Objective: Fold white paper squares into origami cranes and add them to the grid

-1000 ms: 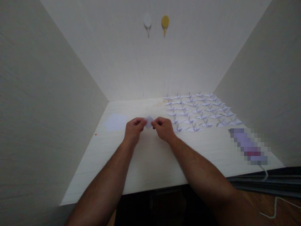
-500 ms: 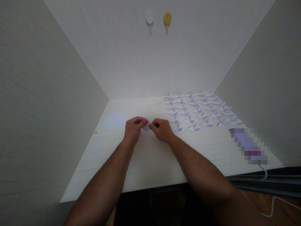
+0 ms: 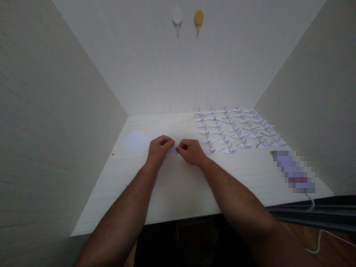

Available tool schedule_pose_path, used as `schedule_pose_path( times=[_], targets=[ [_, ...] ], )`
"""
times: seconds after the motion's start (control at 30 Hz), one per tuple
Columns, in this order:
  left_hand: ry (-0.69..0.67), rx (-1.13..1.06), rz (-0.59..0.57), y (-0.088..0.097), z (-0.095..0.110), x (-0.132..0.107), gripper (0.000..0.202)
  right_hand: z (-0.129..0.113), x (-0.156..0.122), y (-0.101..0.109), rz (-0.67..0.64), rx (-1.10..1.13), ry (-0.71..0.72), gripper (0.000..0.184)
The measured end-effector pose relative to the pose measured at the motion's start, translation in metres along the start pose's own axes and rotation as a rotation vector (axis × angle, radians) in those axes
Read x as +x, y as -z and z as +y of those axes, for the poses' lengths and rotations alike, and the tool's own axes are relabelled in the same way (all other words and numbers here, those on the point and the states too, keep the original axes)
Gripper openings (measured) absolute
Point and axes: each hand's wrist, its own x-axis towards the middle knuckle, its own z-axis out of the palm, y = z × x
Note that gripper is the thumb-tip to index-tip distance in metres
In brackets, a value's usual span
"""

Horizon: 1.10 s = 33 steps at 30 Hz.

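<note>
Between my hands is a small folded piece of white paper (image 3: 172, 150), largely covered by my fingers. My left hand (image 3: 160, 149) pinches its left side between thumb and fingers. On the other side, my right hand (image 3: 190, 151) is closed with thumb and forefinger at the paper's right edge. The exact folds are too blurred to make out. Rows of folded white paper cranes (image 3: 229, 150) stand to the right, the nearest ones just past my right hand. Left of my left hand lies white paper (image 3: 136, 140), flat on the table.
The white table (image 3: 183, 193) is boxed in by walls at the back and both sides. A blurred-out oblong object (image 3: 292, 171) with a white cable (image 3: 312, 202) lies at the right edge. White (image 3: 177, 16) and yellow (image 3: 198, 17) round hooks are on the back wall.
The view has tilted down slightly, so the table and hooks sit a little higher or shifted. Both hands keep hold of the paper, with only small finger movement.
</note>
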Motion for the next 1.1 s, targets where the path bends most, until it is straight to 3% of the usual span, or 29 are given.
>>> schedule_pose_path(
  times=[0.17, 0.3, 0.5, 0.7, 0.9, 1.1],
  targets=[
    [-0.012, 0.069, -0.055, 0.0016, 0.0014, 0.0005, 0.017, 0.0003, 0.0019, 0.0011, 0.002, 0.047, -0.036, 0.016],
    [-0.014, 0.041, -0.063, 0.0031, 0.0029, 0.0009, 0.018, 0.0019, 0.0046, 0.0026, 0.098, 0.133, -0.095, 0.016],
    [0.085, -0.022, -0.233, 0.0052, 0.0034, 0.0016, 0.036, 0.0051, 0.0065, 0.0051, 0.216, 0.268, -0.128, 0.024],
    [-0.023, -0.127, -0.020, 0.0022, -0.0038, 0.0052, 0.034, 0.0059, 0.0065, 0.0031, 0.149, 0.291, -0.096, 0.022],
    [-0.009, -0.005, -0.037, -0.0002, -0.0006, 0.0025, 0.031, 0.0057, 0.0065, 0.0052, 0.142, 0.215, -0.137, 0.020],
    [-0.031, -0.004, -0.062, -0.0017, -0.0032, 0.0019, 0.037, 0.0052, 0.0064, 0.0042, 0.122, 0.295, -0.152, 0.020]
  ],
)
